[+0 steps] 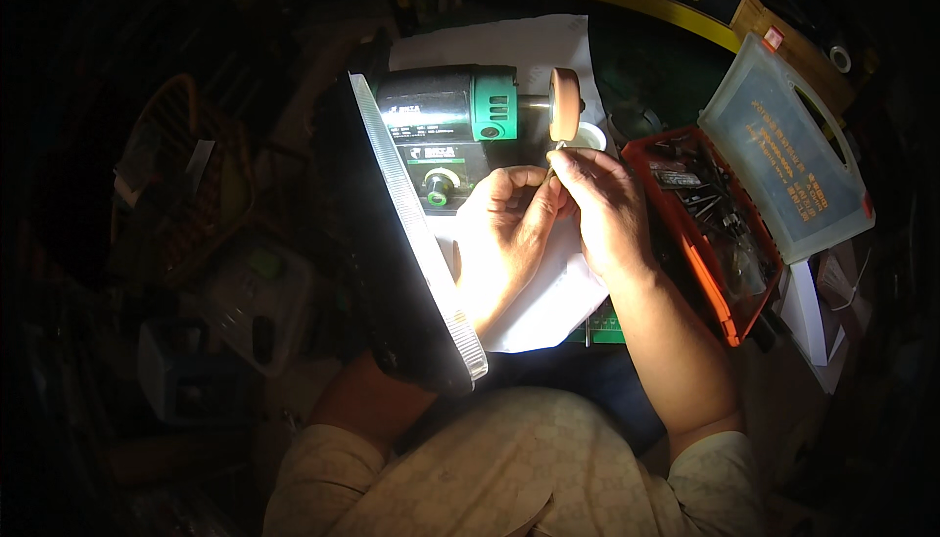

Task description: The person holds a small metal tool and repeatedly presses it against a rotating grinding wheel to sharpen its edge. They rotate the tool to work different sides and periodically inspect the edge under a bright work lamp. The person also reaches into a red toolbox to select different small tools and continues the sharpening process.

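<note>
Just below the wheel of a bench grinder, my two hands meet fingertip to fingertip. My left hand (504,229) is closed in a pinch, thumb pointing up. My right hand (609,209) pinches from the other side. Between them is a small, thin piece (551,173), mostly covered by the fingers; its kind I cannot make out. The grinder (431,101) has a black body and a green end, with a shaft carrying a tan round wheel (564,106). Its tip end and the wheel's lower edge look very close; whether they touch I cannot tell. A dial (440,185) sits on the grinder's base.
A black lamp with a ribbed clear rim (416,224) stands across my left forearm. White paper (558,302) lies under the grinder. Behind my right hand is a white cup (591,138). An orange toolbox (720,292) of small metal parts, clear lid (793,165) raised, sits right.
</note>
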Tool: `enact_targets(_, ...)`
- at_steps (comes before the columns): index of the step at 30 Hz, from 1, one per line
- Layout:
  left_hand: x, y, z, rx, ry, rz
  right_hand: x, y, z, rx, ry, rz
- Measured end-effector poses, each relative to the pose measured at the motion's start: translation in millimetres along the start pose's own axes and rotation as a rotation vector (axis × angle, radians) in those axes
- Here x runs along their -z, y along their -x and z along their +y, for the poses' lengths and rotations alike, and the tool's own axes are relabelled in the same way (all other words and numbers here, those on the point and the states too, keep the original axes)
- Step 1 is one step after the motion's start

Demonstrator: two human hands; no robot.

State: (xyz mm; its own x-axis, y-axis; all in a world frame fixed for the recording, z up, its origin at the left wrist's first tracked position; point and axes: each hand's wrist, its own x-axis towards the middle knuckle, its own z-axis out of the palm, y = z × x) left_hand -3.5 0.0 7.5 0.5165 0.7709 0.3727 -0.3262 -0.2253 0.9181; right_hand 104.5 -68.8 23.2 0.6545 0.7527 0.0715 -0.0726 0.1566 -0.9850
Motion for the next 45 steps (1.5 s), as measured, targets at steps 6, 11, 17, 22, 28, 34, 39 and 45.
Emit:
enact_targets(6,0.5,-0.7,-1.1,0.001,0.019,-0.009,0.0,-0.9,1.5,0.008,0.0,-0.004)
enact_targets(11,-0.2,-0.2,-0.8,0.016,0.065,-0.003,0.3,-1.8,2.9,0.012,-0.008,-0.009)
enact_targets(17,0.8,-0.9,-1.3,0.03,0.034,-0.013,0.6,-2.1,2.9,0.008,0.013,-0.004)
enact_targets(22,0.7,0.4,-0.6,0.029,-0.006,-0.007,0.5,0.3,1.0,0.027,0.018,-0.008)
enact_targets(28,1.4,-0.3,-1.8,0.039,0.068,-0.004,-2.8,0.9,1.3,0.05,-0.001,-0.01)
enact_targets(34,1.4,-0.9,-3.7,0.047,0.077,-0.009,-2.6,0.0,2.3,0.031,-0.014,-0.006)
enact_targets(39,1.5,-0.9,-3.5,0.028,0.066,-0.008,-2.3,-1.6,3.1,0.031,-0.009,-0.01)
enact_targets(45,1.2,-0.7,-1.9,0.04,0.052,-0.001,-3.2,-0.8,3.3,0.025,-0.025,0.003)
